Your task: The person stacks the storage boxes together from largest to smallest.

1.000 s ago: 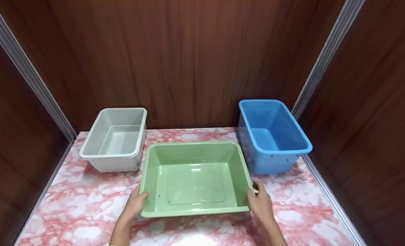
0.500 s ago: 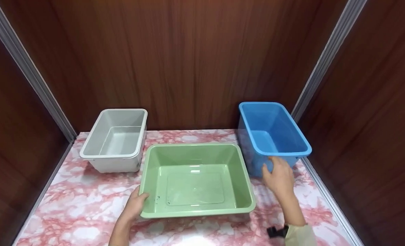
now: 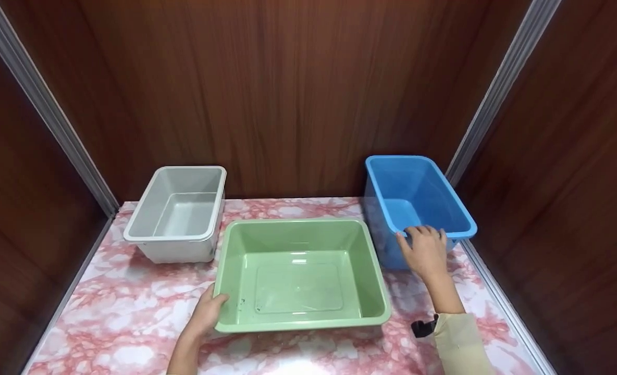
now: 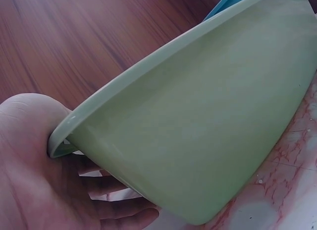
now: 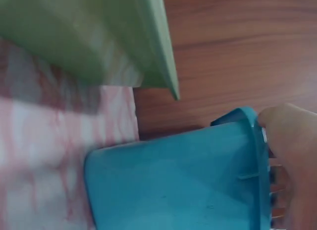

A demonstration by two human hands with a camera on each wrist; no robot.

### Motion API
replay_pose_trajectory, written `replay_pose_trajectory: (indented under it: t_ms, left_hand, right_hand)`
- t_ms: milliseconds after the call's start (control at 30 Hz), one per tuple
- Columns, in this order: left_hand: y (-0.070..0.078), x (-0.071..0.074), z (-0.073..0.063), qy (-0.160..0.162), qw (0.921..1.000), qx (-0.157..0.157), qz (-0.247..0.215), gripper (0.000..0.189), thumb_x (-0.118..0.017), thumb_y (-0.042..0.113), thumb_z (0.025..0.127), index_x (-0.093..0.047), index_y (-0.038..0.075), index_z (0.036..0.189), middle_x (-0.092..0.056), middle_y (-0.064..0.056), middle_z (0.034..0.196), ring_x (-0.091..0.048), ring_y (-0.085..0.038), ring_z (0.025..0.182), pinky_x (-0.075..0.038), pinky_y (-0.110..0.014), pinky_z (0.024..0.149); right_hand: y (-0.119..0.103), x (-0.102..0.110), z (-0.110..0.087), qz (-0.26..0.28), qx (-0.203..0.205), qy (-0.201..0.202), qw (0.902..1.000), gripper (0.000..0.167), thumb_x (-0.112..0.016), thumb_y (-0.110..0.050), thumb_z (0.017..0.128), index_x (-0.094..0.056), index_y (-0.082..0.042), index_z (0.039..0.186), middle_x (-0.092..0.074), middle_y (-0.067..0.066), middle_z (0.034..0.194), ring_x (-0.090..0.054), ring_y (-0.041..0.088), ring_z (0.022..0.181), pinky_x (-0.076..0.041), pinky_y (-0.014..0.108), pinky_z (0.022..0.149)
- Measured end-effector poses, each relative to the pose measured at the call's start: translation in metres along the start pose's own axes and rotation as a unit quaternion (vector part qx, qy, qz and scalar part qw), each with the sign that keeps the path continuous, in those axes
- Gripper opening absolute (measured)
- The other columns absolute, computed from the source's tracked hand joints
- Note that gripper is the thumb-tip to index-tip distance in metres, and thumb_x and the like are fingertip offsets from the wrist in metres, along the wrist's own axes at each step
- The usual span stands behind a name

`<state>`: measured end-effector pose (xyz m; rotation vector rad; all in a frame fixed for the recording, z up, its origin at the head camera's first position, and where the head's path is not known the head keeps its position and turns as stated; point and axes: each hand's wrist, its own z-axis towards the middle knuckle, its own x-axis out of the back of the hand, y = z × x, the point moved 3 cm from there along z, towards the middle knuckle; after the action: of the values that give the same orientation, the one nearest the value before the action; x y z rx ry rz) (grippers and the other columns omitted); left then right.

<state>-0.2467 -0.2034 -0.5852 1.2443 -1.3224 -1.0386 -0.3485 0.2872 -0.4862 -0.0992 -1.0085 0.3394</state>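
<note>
A green plastic tub (image 3: pixel 298 286) stands in the middle of the head view, with nothing inside but a few dark specks on its floor. My left hand (image 3: pixel 207 312) grips its near left corner, thumb over the rim and fingers under it; the left wrist view shows those fingers (image 4: pixel 124 210) spread beneath the side wall. At the right, my right hand (image 3: pixel 426 252) holds the near rim of a taller blue plastic bin (image 3: pixel 392 250), fingers hooked over the edge. In the right wrist view the thumb lies at the rim's corner of the bin (image 5: pixel 173 185).
A light grey tub (image 3: pixel 175 250) stands at the back left. Beneath everything lies a pink-and-white marbled tabletop (image 3: pixel 121 312). Dark wood panels (image 3: pixel 298 104) with metal corner strips (image 3: pixel 491 99) enclose the back and both sides. A black strap piece (image 3: pixel 424 328) sticks out by the right sleeve.
My right hand has let go of the green tub's right side, moved up and right, and taken hold of the blue bin's near rim. The left hand stays in place.
</note>
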Motion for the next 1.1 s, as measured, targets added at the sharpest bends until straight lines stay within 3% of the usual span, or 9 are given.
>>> replay_pose_trajectory:
  t_ms: [600,1100]
  left_hand:
    - [0.000,-0.002,-0.004,-0.004,0.9997,0.006,-0.023,0.049,-0.041,0.005,0.097,-0.032,-0.010,0.143,-0.056,-0.031,0.115,-0.060,-0.039,0.097,-0.052,-0.049,0.080]
    - [-0.003,-0.002,-0.001,-0.009,0.9995,0.015,-0.027,0.048,-0.038,0.005,0.098,-0.030,-0.011,0.143,-0.057,-0.029,0.113,-0.060,-0.038,0.097,-0.051,-0.051,0.082]
  right_hand:
    - [0.001,-0.002,-0.003,0.009,0.002,-0.005,0.9999,0.037,-0.062,-0.037,0.094,-0.070,-0.002,0.103,-0.066,0.022,0.106,-0.052,0.046,0.107,-0.019,0.070,0.101]
    - [-0.002,0.009,-0.019,-0.001,0.007,-0.008,0.9999,0.038,-0.063,-0.038,0.093,-0.071,-0.002,0.103,-0.067,0.021,0.106,-0.054,0.046,0.105,-0.022,0.069,0.101]
